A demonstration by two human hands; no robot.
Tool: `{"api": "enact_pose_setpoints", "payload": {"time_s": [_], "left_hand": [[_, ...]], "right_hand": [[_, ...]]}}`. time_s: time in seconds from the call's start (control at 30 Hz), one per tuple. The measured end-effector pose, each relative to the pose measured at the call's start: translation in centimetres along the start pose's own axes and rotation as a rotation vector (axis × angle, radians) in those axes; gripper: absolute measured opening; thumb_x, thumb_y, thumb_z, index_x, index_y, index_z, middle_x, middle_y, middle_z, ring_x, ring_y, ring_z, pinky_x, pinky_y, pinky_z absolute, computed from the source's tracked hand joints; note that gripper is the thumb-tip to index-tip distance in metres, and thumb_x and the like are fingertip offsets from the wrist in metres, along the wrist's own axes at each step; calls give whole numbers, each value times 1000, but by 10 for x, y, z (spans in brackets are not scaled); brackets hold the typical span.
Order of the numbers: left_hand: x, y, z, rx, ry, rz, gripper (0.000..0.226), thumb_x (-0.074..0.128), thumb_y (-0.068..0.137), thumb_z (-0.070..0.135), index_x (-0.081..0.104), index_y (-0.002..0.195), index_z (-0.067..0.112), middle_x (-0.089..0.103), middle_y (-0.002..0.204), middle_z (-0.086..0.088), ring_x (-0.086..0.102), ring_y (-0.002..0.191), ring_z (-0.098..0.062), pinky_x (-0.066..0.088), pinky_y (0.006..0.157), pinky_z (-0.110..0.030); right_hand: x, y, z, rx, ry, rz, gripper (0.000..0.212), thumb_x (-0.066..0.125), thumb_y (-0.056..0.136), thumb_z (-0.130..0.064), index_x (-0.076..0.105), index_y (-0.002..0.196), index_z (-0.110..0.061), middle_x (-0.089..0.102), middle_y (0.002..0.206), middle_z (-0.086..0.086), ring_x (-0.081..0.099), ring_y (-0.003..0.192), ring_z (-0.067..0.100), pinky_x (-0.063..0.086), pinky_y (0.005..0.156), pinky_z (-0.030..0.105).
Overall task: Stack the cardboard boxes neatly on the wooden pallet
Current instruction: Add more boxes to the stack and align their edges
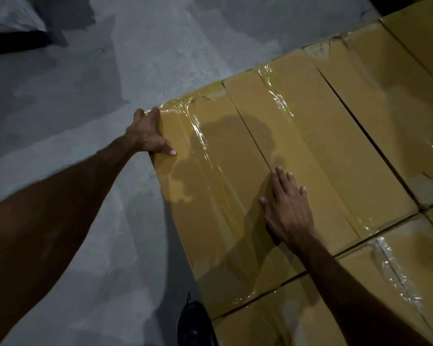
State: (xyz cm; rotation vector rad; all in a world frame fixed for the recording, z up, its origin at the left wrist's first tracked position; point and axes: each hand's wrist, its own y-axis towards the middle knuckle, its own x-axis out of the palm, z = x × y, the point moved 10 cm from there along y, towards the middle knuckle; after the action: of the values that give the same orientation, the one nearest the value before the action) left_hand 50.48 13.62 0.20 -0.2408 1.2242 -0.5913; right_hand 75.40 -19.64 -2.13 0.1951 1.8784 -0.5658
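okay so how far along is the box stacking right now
Done: several taped boxes already lie edge to edge in one layer. In hand: the corner box; the left hand grips its far corner and the right hand lies flat on its top. Left: can't tell; the pallet isn't visible.

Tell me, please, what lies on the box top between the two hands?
In the head view, a shiny strip of clear tape runs along the end box between the left hand at its outer edge and the right hand flat on top.
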Motion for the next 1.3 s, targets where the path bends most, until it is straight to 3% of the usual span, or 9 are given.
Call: {"api": "enact_pose_setpoints", "payload": {"time_s": [0.33, 0.47, 0.6, 0.87, 1.0, 1.3], "left_hand": [[12, -6, 0, 1, -39, 9, 130, 103, 56, 40, 26, 161, 32, 15, 161, -10, 32, 146, -47, 41, 116, -60], [22, -22, -6, 7, -187, 123, 114, 99, 63, 35, 32, 155, 33, 23, 158, -9, 37, 142, -42, 43, 113, -62], [44, -51, -1, 35, -144, 194, 98, 89, 76, 45, 33, 154, 25, 27, 155, -8, 40, 140, -41, 46, 110, -61], [89, -107, 9, 7, -68, 190, 94, 76, 85, 57, 28, 160, 26, 11, 171, -15, 18, 152, -52, 35, 118, -66], [119, -155, 17, -31, -97, 144, 95, 70, 94, 56, 17, 167, 25, -6, 176, -10, 2, 159, -47, 23, 123, -62], [176, -298, 33, 18, -207, 116, 81, 72, 97, 38, 31, 162, 14, 11, 174, -13, 19, 157, -37, 36, 118, -53]], "right_hand": [[0, 1, -1, 16, 33, -33, 77, 42, 108, -50, 7, 168, -17, -2, 176, 0, 2, 162, 27, 11, 128, 58], [-2, 0, -3, -4, 22, -50, 77, 39, 108, -52, 4, 168, -17, -6, 176, 0, 0, 162, 27, 8, 128, 56], [-4, -3, -1, -20, 4, -85, 80, 41, 108, -52, 3, 168, -16, -5, 176, 2, 0, 162, 28, 10, 128, 54], [-7, -23, 2, -58, 40, -158, 81, 48, 107, -48, 5, 168, -14, -5, 176, 2, 2, 162, 27, 12, 128, 51], [-15, -57, 18, -28, 78, -177, 76, 43, 109, -47, 8, 167, -12, 4, 176, 6, 10, 161, 28, 15, 127, 50], [-42, -187, 100, 107, 160, -112, 66, 44, 110, -38, 20, 166, -13, 19, 173, 8, 27, 155, 30, 30, 122, 45]]}}
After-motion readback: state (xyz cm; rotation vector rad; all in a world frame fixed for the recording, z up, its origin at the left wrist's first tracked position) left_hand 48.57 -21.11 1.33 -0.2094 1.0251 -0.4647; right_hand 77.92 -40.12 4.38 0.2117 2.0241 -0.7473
